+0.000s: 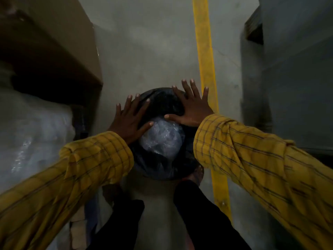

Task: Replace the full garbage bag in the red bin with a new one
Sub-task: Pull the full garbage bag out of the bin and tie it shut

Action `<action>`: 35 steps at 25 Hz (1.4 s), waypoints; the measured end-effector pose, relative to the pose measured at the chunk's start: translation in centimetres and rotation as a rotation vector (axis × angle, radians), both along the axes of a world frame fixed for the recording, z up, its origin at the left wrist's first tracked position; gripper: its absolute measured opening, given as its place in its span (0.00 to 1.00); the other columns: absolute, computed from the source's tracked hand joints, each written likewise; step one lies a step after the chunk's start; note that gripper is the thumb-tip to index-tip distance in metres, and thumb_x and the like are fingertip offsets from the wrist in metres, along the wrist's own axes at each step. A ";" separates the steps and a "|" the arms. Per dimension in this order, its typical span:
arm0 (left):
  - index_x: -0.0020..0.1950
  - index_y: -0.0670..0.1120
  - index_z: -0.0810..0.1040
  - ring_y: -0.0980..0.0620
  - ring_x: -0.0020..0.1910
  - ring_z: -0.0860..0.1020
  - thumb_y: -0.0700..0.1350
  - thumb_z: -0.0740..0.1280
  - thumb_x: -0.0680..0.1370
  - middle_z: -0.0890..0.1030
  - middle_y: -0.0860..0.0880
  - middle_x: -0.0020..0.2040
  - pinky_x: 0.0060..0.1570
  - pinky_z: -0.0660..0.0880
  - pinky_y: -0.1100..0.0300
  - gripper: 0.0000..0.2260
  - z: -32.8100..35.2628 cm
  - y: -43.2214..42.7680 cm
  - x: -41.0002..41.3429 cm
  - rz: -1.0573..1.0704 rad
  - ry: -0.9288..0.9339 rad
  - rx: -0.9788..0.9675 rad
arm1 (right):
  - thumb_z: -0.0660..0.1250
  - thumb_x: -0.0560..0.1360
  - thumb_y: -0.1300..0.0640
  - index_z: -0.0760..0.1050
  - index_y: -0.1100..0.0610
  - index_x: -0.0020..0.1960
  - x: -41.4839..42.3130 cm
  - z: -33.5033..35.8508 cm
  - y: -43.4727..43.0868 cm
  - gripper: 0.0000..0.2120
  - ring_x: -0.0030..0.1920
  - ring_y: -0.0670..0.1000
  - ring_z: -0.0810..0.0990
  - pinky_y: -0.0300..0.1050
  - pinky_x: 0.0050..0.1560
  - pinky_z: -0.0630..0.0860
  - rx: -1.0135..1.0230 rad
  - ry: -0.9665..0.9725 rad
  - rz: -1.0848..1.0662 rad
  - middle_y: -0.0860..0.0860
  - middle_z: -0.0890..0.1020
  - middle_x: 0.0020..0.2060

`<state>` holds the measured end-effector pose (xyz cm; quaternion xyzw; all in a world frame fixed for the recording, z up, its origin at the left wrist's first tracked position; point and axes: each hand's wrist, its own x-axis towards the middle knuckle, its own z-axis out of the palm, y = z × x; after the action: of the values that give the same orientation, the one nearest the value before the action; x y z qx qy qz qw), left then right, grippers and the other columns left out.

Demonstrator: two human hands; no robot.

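Item: bin (158, 178) on floor (153, 51), between person's feet and yellow line (205, 51).
Contents: black bag (162, 103) lining bin, clear plastic wad (162, 138) on top.
Progress: apparently at the start. Full bag not lifted out or tied; no new bag in view.
Left hand (130, 120): fingers spread flat over bin's left rim, holding nothing.
Right hand (191, 107): spread likewise over far rim; contact with bag unclear.
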<state>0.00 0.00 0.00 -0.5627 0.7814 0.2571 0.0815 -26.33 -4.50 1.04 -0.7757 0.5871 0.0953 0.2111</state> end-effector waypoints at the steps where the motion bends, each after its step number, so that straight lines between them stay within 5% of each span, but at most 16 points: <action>1: 0.81 0.57 0.42 0.39 0.81 0.44 0.69 0.45 0.77 0.43 0.47 0.83 0.74 0.51 0.30 0.36 -1.4 -0.7 -0.1 -0.001 -0.011 -0.014 | 0.51 0.66 0.18 0.39 0.43 0.81 0.2 -1.4 -0.7 0.52 0.81 0.58 0.35 0.77 0.72 0.39 0.005 0.000 0.017 0.50 0.38 0.82; 5: 0.81 0.56 0.42 0.38 0.81 0.45 0.68 0.45 0.78 0.44 0.46 0.83 0.74 0.53 0.30 0.34 -6.3 -4.0 0.3 0.007 -0.014 -0.081 | 0.49 0.67 0.19 0.40 0.43 0.81 0.8 -6.2 -3.8 0.50 0.81 0.58 0.37 0.75 0.74 0.43 0.035 -0.056 -0.002 0.48 0.40 0.82; 8: 0.82 0.50 0.48 0.38 0.80 0.54 0.65 0.47 0.79 0.52 0.42 0.82 0.76 0.59 0.38 0.34 -8.2 -6.0 -0.1 0.039 0.102 -0.061 | 0.50 0.75 0.27 0.45 0.46 0.82 2.0 -8.4 -6.1 0.42 0.81 0.60 0.48 0.70 0.75 0.55 0.062 -0.109 0.006 0.50 0.51 0.82; 13: 0.79 0.48 0.59 0.38 0.63 0.77 0.53 0.51 0.81 0.74 0.41 0.70 0.55 0.77 0.43 0.26 -8.9 -7.1 -0.6 0.126 0.176 -0.117 | 0.52 0.84 0.44 0.61 0.54 0.78 3.2 -10.1 -7.1 0.26 0.60 0.64 0.76 0.58 0.54 0.74 -0.090 -0.158 0.094 0.57 0.76 0.66; 17: 0.76 0.48 0.68 0.37 0.59 0.80 0.54 0.57 0.77 0.79 0.42 0.68 0.52 0.79 0.45 0.27 -7.8 -7.1 -0.4 0.108 0.135 -0.196 | 0.58 0.82 0.51 0.62 0.56 0.78 2.8 -10.3 -6.8 0.26 0.53 0.65 0.78 0.55 0.42 0.73 -0.179 -0.127 0.209 0.60 0.78 0.61; 21: 0.66 0.49 0.78 0.38 0.54 0.83 0.61 0.55 0.73 0.85 0.43 0.58 0.50 0.80 0.43 0.27 -6.2 -7.8 -0.6 0.053 0.140 -0.243 | 0.65 0.75 0.57 0.70 0.58 0.73 2.9 -9.1 -6.6 0.26 0.53 0.65 0.80 0.56 0.43 0.77 -0.218 -0.115 0.253 0.60 0.80 0.61; 25: 0.62 0.54 0.79 0.40 0.50 0.84 0.62 0.59 0.74 0.85 0.47 0.53 0.46 0.80 0.46 0.22 -4.3 -8.2 -0.4 -0.041 0.076 -0.255 | 0.65 0.75 0.58 0.76 0.59 0.62 3.1 -6.9 -6.2 0.16 0.49 0.64 0.80 0.56 0.40 0.77 -0.255 -0.093 0.256 0.60 0.81 0.54; 30: 0.64 0.54 0.73 0.40 0.48 0.83 0.52 0.66 0.75 0.83 0.45 0.54 0.43 0.80 0.47 0.18 -2.2 -7.4 -0.2 -0.116 0.149 -0.166 | 0.65 0.70 0.63 0.75 0.62 0.54 2.6 -5.0 -4.9 0.13 0.42 0.64 0.77 0.52 0.37 0.65 -0.242 -0.087 0.317 0.61 0.79 0.46; 35: 0.67 0.46 0.71 0.37 0.48 0.80 0.43 0.65 0.78 0.75 0.42 0.60 0.46 0.77 0.46 0.18 -2.2 -6.1 0.1 -0.120 0.167 0.005 | 0.64 0.78 0.55 0.73 0.60 0.61 1.8 -3.4 -3.7 0.14 0.47 0.65 0.79 0.54 0.44 0.69 -0.113 -0.075 0.306 0.61 0.81 0.51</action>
<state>0.07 -6.14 -2.16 -0.4911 0.8172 0.3000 0.0328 -24.49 -8.16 -2.40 -0.8697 0.4582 0.0641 0.1720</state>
